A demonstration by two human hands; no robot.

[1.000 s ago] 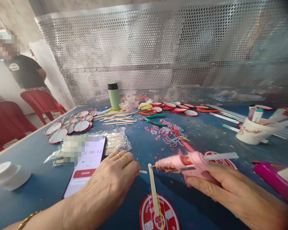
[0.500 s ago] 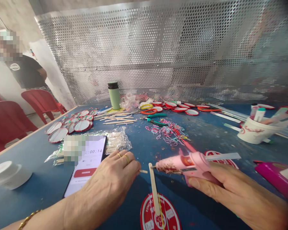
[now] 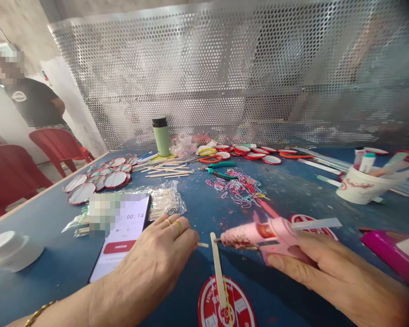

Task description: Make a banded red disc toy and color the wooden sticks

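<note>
A pink glue gun point(image 3: 276, 238) is gripped in my right hand point(image 3: 341, 277), a clear glue stick poking out of its back. Its nozzle tip touches or nearly touches the upper end of a flat wooden stick point(image 3: 218, 270). The lower end of that stick lies over a red and white printed disc point(image 3: 240, 304), which also has a yellow line across it. My left hand point(image 3: 163, 254) is closed in a pinch on a small stick piece point(image 3: 202, 245), just left of the flat stick.
A phone point(image 3: 122, 240) lies left, beside bagged sticks point(image 3: 168, 200) and a white jar point(image 3: 12, 250). Rubber bands point(image 3: 241, 188), pliers point(image 3: 221, 174), a green bottle point(image 3: 162, 138) and red-rimmed discs point(image 3: 114, 178) lie beyond. A marker cup point(image 3: 363, 184) stands right. A person point(image 3: 36, 102) stands far left.
Both hands hold almost the same places. The view has shifted very slightly, and a small red light now shows on the glue gun's side.
</note>
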